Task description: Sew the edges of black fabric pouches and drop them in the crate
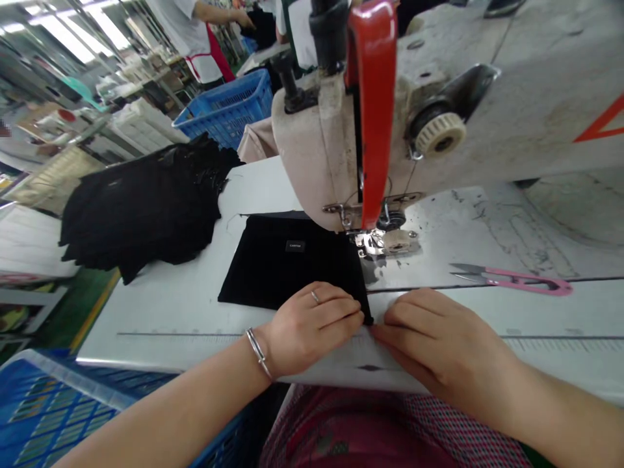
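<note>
A black fabric piece (273, 273) with a small label lies on the white sewing table, its right edge beside the presser foot of the sewing machine (312, 143). On its lower right corner, my left hand (316, 325) presses the cloth with fingers bent together. My right hand (439, 338) is just right of that corner, its fingers pinched at the cloth's tip. Pink thread snips (526, 281) rest on the table to the right, above my right hand.
A thick pile of black fabric pieces (146, 201) sits on the table's left side. One blue crate (234, 107) stands behind the table, and another blue crate (53, 403) is at the lower left. A person (195, 39) works in the background.
</note>
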`<state>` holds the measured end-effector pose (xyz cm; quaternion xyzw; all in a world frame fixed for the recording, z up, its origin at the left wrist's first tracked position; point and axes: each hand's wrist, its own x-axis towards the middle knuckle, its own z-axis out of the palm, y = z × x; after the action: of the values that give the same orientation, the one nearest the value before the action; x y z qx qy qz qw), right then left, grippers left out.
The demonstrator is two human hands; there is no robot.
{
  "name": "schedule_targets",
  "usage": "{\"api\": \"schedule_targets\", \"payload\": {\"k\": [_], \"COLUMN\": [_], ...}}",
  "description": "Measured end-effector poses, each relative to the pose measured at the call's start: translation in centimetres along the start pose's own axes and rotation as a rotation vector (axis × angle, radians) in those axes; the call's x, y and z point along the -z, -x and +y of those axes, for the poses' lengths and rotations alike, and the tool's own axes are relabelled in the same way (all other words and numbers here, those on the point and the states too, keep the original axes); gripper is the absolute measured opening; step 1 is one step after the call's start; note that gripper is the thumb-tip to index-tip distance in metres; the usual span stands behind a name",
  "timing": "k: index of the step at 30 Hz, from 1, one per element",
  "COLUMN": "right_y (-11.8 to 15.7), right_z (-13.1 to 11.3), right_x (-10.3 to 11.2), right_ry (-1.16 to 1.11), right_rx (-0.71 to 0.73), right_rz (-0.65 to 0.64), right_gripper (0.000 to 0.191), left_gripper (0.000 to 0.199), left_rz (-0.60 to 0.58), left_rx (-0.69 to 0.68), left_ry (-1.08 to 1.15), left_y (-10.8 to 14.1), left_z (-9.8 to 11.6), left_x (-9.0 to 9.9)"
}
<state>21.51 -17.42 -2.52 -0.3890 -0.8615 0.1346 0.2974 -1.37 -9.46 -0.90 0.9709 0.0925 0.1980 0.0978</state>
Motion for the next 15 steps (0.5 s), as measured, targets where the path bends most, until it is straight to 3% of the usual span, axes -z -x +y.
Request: {"api": "schedule_targets", "payload": {"k": [11,15], "right_y": [-0.4,-0.5], "right_z": [-0.4,-0.1], "right_x": [-0.1,-0.1], "right_ry": [0.009,0.036], "right_rx": [-0.052,-0.058], "right_rz": [0.048,0.054], "right_gripper": [0.018,0.029], "left_gripper": [0.022,0.019], "left_rz": [0.002,0.010], "left_rx": [-0.012,-0.005], "left_ry": [0.061,0.061], "left_y": [-0.4,-0.5], "left_z": [-0.4,-1.3], "left_x": [0.0,-0.1]}}
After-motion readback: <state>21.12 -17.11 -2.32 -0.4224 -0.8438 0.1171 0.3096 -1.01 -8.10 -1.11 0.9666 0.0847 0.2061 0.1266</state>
